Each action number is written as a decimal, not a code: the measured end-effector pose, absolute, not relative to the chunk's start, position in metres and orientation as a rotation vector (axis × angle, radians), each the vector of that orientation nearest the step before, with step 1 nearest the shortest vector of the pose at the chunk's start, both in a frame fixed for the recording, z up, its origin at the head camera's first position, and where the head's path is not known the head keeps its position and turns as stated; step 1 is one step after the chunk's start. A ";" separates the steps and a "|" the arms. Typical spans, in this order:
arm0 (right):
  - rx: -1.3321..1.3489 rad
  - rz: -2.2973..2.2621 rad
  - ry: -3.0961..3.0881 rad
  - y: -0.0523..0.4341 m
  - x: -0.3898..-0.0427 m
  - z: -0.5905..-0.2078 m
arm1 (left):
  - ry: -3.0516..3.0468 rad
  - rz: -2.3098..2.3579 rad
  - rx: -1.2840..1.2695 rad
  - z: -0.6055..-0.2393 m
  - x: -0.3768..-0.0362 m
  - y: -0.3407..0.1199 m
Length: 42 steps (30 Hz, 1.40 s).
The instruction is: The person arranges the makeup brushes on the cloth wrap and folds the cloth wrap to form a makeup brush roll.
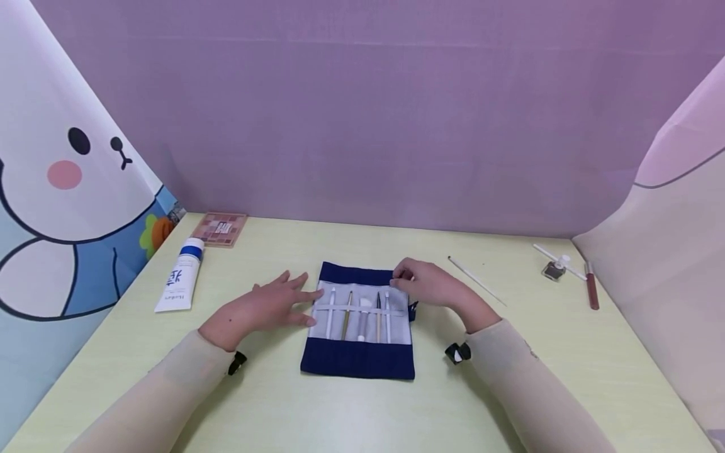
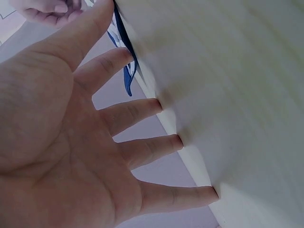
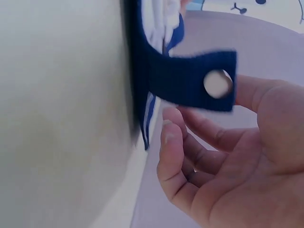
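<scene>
Roll [image 1: 357, 358] lay flat on bench [image 1: 340, 415], its tools [image 1: 346, 322] running near-to-far. My left hand [image 1: 270, 306], fingers wide, touched its left edge; right hand [image 1: 433, 283], fingers curled, was at its far-right corner, hold unclear.

The right hand [image 1: 427, 283] covers the far right corner of the navy case [image 1: 357, 362]; whether it pinches cloth is unclear. The strap tab [image 3: 185, 78] blurs in the right wrist view. Near the far left corner of the table [image 1: 595, 352], lettering on the palette [image 1: 211, 234] is too small to read. Both sleeves [image 1: 164, 390] are cut off below.
</scene>
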State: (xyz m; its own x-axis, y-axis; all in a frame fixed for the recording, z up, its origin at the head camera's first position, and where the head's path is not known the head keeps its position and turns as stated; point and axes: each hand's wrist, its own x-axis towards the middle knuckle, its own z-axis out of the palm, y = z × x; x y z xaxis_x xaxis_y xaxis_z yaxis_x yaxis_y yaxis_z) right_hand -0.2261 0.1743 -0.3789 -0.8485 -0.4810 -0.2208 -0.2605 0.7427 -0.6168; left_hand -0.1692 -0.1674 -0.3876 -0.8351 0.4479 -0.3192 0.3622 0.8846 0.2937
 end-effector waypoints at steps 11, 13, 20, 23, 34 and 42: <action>-0.416 -1.044 2.729 0.206 -0.240 -0.366 | 2.672 0.315 0.599 -0.388 -0.168 -0.167; -0.383 -1.079 2.746 0.212 -0.242 -0.365 | 2.671 0.313 0.596 -0.388 -0.168 -0.166; -0.239 -1.185 2.736 0.237 -0.248 -0.364 | 2.662 0.321 0.576 -0.389 -0.167 -0.165; -0.215 -1.272 2.701 0.249 -0.251 -0.363 | 2.670 0.312 0.581 -0.388 -0.167 -0.165; -0.223 -1.341 2.626 0.286 -0.265 -0.374 | 2.674 0.315 0.593 -0.389 -0.171 -0.167; -0.189 -1.214 2.617 0.304 -0.271 -0.389 | 2.671 0.310 0.593 -0.395 -0.174 -0.170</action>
